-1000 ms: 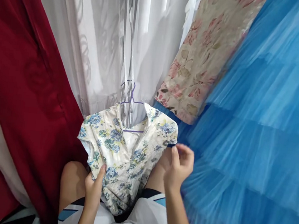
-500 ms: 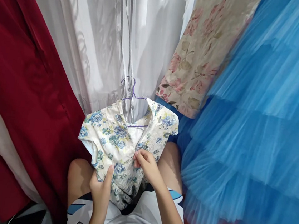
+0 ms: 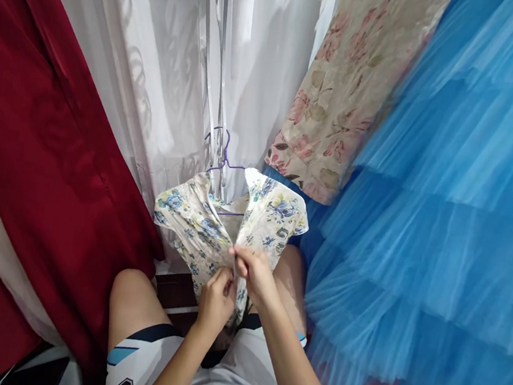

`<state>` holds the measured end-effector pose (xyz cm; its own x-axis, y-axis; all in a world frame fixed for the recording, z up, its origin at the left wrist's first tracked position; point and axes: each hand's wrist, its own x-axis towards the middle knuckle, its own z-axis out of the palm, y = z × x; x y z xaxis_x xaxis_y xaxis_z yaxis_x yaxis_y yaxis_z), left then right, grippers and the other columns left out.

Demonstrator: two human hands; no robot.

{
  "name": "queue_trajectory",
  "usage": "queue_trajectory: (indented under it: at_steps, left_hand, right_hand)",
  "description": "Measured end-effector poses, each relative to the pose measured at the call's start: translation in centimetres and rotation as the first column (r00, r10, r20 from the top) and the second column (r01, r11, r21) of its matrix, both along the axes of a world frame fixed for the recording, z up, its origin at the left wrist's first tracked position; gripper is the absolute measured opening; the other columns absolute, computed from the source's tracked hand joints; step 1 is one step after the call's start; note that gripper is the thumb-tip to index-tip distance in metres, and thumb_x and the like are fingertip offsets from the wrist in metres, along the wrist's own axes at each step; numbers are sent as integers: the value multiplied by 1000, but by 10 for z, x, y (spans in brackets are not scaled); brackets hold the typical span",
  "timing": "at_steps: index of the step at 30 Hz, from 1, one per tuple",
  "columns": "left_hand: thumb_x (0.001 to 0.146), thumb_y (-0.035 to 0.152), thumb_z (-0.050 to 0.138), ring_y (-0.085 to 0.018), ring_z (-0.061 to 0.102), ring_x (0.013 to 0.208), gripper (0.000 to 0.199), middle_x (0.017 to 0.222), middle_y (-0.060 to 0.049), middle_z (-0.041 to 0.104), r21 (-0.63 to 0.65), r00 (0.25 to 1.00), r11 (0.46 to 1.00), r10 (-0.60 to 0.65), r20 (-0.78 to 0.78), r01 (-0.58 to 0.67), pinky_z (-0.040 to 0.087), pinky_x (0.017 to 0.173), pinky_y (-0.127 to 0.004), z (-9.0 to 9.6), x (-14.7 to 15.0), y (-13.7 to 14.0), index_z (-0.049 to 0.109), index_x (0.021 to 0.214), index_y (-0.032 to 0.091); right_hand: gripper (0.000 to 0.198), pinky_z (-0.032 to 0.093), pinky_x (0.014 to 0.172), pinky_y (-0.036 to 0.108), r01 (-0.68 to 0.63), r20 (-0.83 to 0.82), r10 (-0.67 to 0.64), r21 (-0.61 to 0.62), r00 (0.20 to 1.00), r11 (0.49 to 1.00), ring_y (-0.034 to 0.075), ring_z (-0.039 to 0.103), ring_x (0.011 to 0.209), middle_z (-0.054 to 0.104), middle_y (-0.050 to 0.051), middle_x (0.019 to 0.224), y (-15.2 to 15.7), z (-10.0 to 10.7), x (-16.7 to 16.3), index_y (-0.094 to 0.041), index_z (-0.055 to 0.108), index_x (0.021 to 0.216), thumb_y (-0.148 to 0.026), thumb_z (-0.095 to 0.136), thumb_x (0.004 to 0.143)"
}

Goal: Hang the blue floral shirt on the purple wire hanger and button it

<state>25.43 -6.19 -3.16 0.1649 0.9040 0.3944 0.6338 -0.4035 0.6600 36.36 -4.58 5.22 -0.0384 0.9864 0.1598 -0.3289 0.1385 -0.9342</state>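
Observation:
A cream blouse (image 3: 277, 213) with blue flowers and short sleeves hangs from a purple hanger (image 3: 226, 158), between my knees. My right hand (image 3: 254, 272) pinches its front at the bottom of the V-shaped neckline. Just below and to the left, my left hand (image 3: 217, 296) has its fingers closed on the front of the same blouse, bunching the cloth. The two hands are close together. The blouse's lower part is partly hidden behind my hands and wrists.
Dark red cloth (image 3: 59, 133) hangs at the left and white cloth (image 3: 266, 64) at the back. Thin pale straps (image 3: 218, 58) dangle near the hanger. To the right are a pink-flowered beige garment (image 3: 326, 108) and a tiered blue tulle skirt (image 3: 432, 237).
My left hand has moved right from the blouse's side to its front middle, beside my right hand. My right hand has risen slightly. The blouse's left side is drawn inward.

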Motion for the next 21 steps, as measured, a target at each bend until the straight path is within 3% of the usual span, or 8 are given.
queue_trajectory:
  at_steps: [6, 9, 11, 13, 15, 17, 19, 21]
  left_hand:
    - [86, 13, 46, -34, 67, 92, 38, 103, -19, 68, -102, 884, 994, -75, -462, 31, 46, 75, -41, 17, 21, 0, 57, 122, 18]
    - [78, 9, 57, -35, 68, 87, 36, 96, -20, 70, -174, 814, 984, -127, -567, 33, 47, 72, -40, 23, 18, 6, 63, 113, 14]
    - [79, 15, 61, -29, 68, 79, 18, 87, -14, 71, -199, 860, 977, -165, -483, 76, 47, 70, -36, 32, 7, 14, 66, 95, 17]
    - [85, 21, 58, -21, 66, 72, 8, 81, -7, 70, -92, 956, 988, -147, -254, 127, 47, 67, -30, 53, -9, 24, 65, 89, 20]
    - [92, 23, 51, -15, 64, 69, 16, 82, -3, 68, 143, 995, 987, -86, 45, 78, 47, 67, -26, 86, -25, 36, 62, 103, 21]
    - [95, 29, 49, -15, 63, 72, 31, 80, -1, 65, 358, 970, 933, -45, 241, -45, 47, 70, -26, 125, -36, 50, 54, 125, 21]
    - [95, 32, 51, -15, 62, 72, 36, 83, -1, 66, 447, 973, 895, -103, 208, 0, 47, 70, -26, 158, -40, 65, 55, 130, 23]
    - [94, 34, 54, -15, 63, 74, 25, 84, -2, 68, 464, 969, 879, -197, 148, 108, 47, 70, -25, 179, -39, 79, 66, 112, 21]
  right_hand:
    - [26, 17, 43, 26, 102, -38, -97, 172, 995, 980, 7, 24, 38, 37, -6, 36, 68, 87, -4, -17, 60, 52, -33, 65, 72]
    - [23, 14, 42, 25, 85, -18, -83, 215, 996, 973, 6, 24, 38, 38, -6, 38, 84, 108, -2, -15, 62, 56, -32, 64, 72]
    - [22, 15, 41, 25, 62, 14, -68, 233, 998, 970, 6, 27, 38, 40, -6, 38, 82, 110, -1, -14, 65, 62, -32, 63, 74]
    - [21, 17, 42, 24, 57, 51, -71, 238, 996, 970, 7, 31, 38, 42, -6, 39, 74, 106, 0, -14, 67, 68, -33, 63, 75]
    - [22, 20, 42, 23, 73, 95, -101, 265, 990, 961, 8, 35, 38, 45, -5, 40, 65, 100, 1, -14, 68, 70, -34, 62, 77]
    - [24, 22, 44, 23, 80, 149, -134, 320, 980, 944, 8, 35, 39, 46, -5, 40, 58, 97, 3, -14, 68, 70, -34, 60, 80]
    - [26, 24, 45, 23, 70, 188, -148, 369, 971, 927, 8, 35, 39, 47, -4, 40, 55, 97, 4, -14, 67, 70, -34, 58, 82]
    - [27, 26, 46, 23, 57, 204, -148, 395, 968, 917, 9, 35, 39, 47, -4, 40, 55, 96, 4, -15, 66, 70, -36, 57, 83]
